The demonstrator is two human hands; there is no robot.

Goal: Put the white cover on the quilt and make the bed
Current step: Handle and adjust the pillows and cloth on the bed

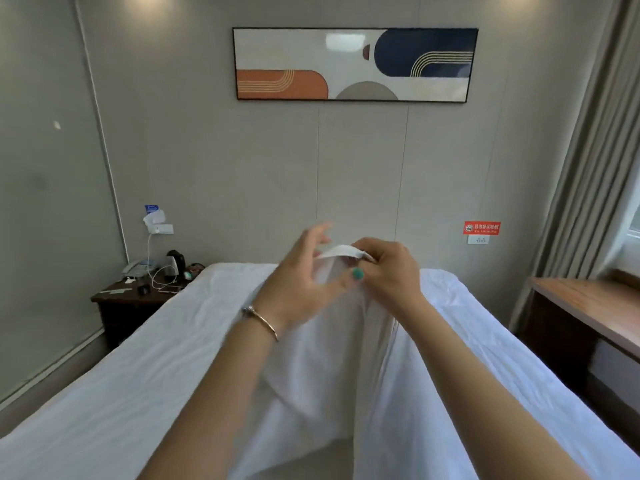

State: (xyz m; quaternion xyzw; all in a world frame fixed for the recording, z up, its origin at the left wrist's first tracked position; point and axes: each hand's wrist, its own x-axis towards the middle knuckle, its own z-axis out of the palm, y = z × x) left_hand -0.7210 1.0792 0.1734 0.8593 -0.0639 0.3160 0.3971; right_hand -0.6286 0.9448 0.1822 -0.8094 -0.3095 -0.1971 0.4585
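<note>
The white cover (332,344) hangs down in folds from my two raised hands over the middle of the bed (145,368). My right hand (388,271) pinches its top hem, fingers curled round the edge. My left hand (301,278), with a bracelet on the wrist, is beside it; the thumb lies against the cloth below the hem and the blurred fingers are spread above it. The bed is spread with white cloth that runs to the wall. I cannot tell the quilt apart from this white bedding.
A dark nightstand (114,303) at the bed's left head carries a kettle (176,261), a phone and cables. A wooden desk (588,306) stands on the right under grey curtains (588,161). A framed picture (353,64) hangs on the wall ahead.
</note>
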